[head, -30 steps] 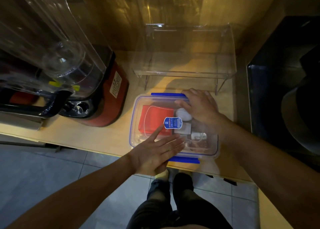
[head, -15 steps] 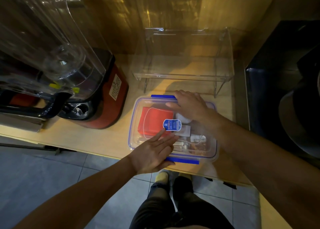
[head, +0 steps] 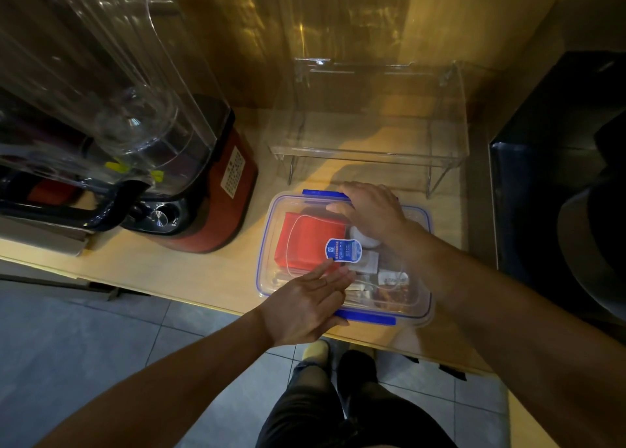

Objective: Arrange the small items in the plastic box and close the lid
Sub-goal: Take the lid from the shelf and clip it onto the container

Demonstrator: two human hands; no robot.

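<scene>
A clear plastic box with a blue-trimmed lid on top sits on the wooden counter. Through the lid I see a red pouch, a white round item and several small packets near the right end. A blue label is stuck on the lid's middle. My left hand lies flat on the lid's near edge, fingers spread, just left of the near blue latch. My right hand curls over the lid's far edge, covering the right end of the far blue latch.
A red-based blender with a clear jug stands left of the box. A clear acrylic stand is behind it against the wall. A dark appliance fills the right side. The counter's front edge runs just below the box.
My left hand has slid back from the lid's middle toward its near edge. My right hand has shifted left along the far edge onto the far latch.
</scene>
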